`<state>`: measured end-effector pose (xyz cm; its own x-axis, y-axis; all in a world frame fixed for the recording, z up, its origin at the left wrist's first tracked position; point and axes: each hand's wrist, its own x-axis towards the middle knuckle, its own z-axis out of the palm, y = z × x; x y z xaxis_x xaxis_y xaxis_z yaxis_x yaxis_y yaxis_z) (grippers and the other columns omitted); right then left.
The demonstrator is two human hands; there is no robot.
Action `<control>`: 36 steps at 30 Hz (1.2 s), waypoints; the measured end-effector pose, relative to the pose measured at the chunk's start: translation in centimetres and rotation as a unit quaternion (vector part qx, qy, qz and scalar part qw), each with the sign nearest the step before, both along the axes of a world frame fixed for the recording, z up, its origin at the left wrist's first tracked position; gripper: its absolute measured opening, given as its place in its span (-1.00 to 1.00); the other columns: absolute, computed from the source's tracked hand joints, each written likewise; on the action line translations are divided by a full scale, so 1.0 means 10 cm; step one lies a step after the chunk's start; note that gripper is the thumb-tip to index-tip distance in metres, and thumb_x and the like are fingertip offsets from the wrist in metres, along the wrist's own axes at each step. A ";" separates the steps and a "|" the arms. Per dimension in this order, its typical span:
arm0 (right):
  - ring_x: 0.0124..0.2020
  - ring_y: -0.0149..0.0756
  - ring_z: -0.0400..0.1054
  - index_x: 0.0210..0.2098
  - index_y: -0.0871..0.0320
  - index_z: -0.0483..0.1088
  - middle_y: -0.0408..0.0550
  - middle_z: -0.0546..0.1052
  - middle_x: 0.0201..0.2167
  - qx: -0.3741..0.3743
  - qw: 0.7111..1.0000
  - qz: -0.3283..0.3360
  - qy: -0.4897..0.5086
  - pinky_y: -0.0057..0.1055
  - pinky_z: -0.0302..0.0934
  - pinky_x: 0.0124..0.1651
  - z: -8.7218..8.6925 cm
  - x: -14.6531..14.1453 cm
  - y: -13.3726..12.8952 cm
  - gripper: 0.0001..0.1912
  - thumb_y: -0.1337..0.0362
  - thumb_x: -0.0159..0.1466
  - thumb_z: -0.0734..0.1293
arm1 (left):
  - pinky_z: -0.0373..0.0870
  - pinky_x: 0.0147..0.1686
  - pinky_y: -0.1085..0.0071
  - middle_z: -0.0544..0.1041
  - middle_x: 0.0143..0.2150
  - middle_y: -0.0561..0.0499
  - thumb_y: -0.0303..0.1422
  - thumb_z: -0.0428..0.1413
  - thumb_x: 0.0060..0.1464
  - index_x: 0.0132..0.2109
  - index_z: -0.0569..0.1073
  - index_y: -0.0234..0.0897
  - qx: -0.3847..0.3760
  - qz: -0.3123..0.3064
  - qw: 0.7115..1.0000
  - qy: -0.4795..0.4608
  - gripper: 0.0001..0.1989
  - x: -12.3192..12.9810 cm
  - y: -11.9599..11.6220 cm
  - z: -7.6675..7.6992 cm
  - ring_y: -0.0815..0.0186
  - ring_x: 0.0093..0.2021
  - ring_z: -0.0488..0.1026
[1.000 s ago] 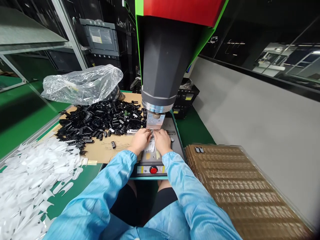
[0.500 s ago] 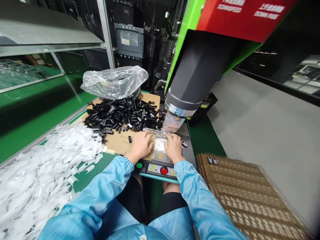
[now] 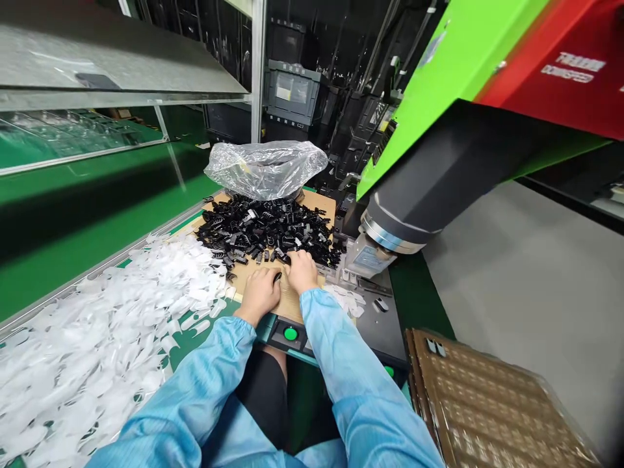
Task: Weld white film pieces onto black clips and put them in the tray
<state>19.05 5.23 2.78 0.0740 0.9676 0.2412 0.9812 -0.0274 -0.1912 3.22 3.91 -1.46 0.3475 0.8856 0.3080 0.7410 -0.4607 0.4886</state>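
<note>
White pieces [image 3: 112, 338] spread in a broad heap along the left edge of the green bench [image 3: 188, 320], reaching its near side. Next comes the left hand [image 3: 260, 292], low over the near edge of the cardboard sheet [image 3: 290, 305], thumb and forefinger pinching a small black part [image 3: 277, 277]. Behind it, toward the cardboard's far edge, lies a pile of black clips [image 3: 266, 227], with a clear plastic bag [image 3: 266, 168] beyond. The right hand [image 3: 301, 273] is just beside the left, its fingers bent at the pile's near edge; whether they grip anything I cannot tell. Farther right, loose white parts [image 3: 347, 300] lie on the machine's plate [image 3: 373, 331], near the machine head [image 3: 404, 214]. Brown trays [image 3: 492, 390] are stacked beyond the plate's right edge.
</note>
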 end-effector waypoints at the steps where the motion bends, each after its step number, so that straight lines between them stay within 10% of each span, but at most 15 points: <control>1: 0.12 -0.02 0.26 0.13 0.07 0.47 0.10 0.47 0.05 -0.005 1.000 -0.004 -0.006 -0.15 0.22 0.16 -0.01 -0.02 0.03 -0.70 0.23 0.42 0.38 | 0.38 0.09 0.00 0.59 0.07 -0.21 -0.34 0.05 0.36 0.22 0.50 -0.19 0.001 -0.002 1.000 -0.005 -0.65 0.00 0.00 0.00 -0.09 0.11 0.49; 7: 0.08 -0.06 0.28 -0.03 0.08 0.45 0.05 0.51 0.01 0.054 0.998 0.035 0.008 -0.18 0.21 0.15 -0.08 0.01 -0.11 -0.83 0.32 0.38 0.36 | 0.39 0.14 0.00 0.59 0.07 -0.18 -0.48 0.09 0.25 0.15 0.51 -0.16 -0.004 -0.068 0.996 -0.052 -0.64 -0.04 0.02 -0.01 -0.05 0.12 0.49; 15: -0.19 -0.20 0.38 -0.13 0.09 0.37 -0.04 0.53 -0.16 0.076 0.988 0.020 0.131 -0.32 0.26 -0.07 -0.08 0.53 -0.94 -0.90 0.29 0.36 0.35 | 0.47 0.19 0.14 0.57 0.00 -0.09 -0.66 -0.01 0.02 -0.02 0.51 -0.17 -0.032 -0.250 0.959 -0.128 -0.55 -0.09 0.06 0.01 0.14 0.10 0.50; 21: -0.31 -0.24 0.36 -0.13 0.10 0.39 -0.05 0.46 -0.23 0.164 0.959 -0.091 0.211 -0.30 0.32 -0.13 -0.15 1.17 -1.45 -0.87 0.24 0.33 0.34 | 0.39 0.33 -0.02 0.57 0.09 -0.10 -0.54 0.06 0.01 -0.10 0.60 -0.12 -0.047 -0.224 0.971 -0.067 -0.64 -0.32 0.06 0.03 0.05 0.22 0.45; 36: -0.02 -0.12 0.38 0.13 0.12 0.49 0.09 0.47 0.01 0.132 0.973 -0.172 0.076 -0.29 0.26 0.03 -0.18 1.48 -1.29 -0.70 0.29 0.48 0.25 | 0.48 0.19 0.06 0.48 0.12 -0.16 -0.17 0.16 0.29 -0.05 0.44 -0.18 0.014 -0.209 0.977 -0.040 -0.79 0.20 -0.12 0.11 0.03 0.16 0.49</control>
<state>33.85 -7.65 0.96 0.4361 0.7851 0.4398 0.8829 -0.2788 -0.3778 5.20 2.66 -0.39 0.6509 0.6621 0.3715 0.4449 -0.7292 0.5199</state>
